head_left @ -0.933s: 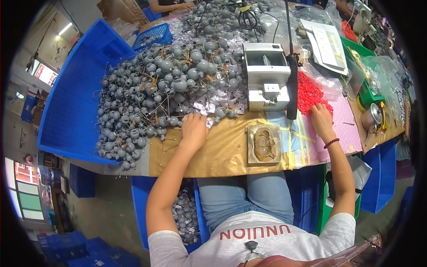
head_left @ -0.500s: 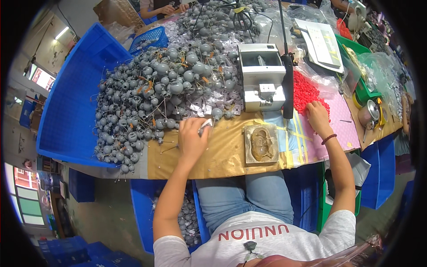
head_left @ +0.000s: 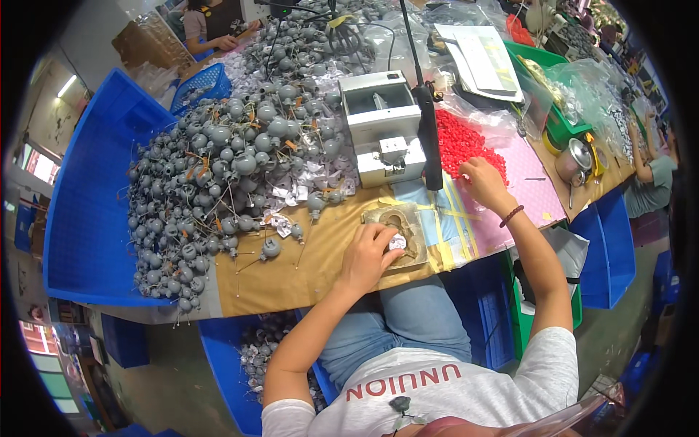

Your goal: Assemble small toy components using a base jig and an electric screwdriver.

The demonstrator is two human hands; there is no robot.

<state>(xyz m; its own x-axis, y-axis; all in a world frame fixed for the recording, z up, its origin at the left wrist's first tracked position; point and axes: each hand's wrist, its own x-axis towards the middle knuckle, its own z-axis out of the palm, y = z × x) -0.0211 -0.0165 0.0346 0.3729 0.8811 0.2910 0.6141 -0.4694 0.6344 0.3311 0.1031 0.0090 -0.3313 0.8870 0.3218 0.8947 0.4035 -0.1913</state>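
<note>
My left hand (head_left: 368, 255) is closed on a small white part (head_left: 397, 242), its fingertips over the hollow of a square mould block (head_left: 415, 226). The block lies near the table's front edge, and the hand hides part of its recess. To the right, my right hand (head_left: 484, 182) has its fingers drawn together at the near edge of a pile of small red pieces (head_left: 462, 142). Whatever those fingers pinch is hidden. Left of my left hand lies a large heap of grey balls (head_left: 218, 167) with thin stems, with white pieces (head_left: 291, 195) scattered among them.
A white machine (head_left: 382, 127) stands behind the mould block, beside a black post (head_left: 429, 138). A big blue bin (head_left: 87, 204) borders the heap. Papers (head_left: 480, 62), a green tray (head_left: 568, 124) and a metal cup (head_left: 574, 162) are at right. Another person's hand (head_left: 227, 42) is at the far side.
My left hand has moved right from the heap's edge to the mould block, carrying the white part. My right hand stays at the red pile. The whole view has shifted.
</note>
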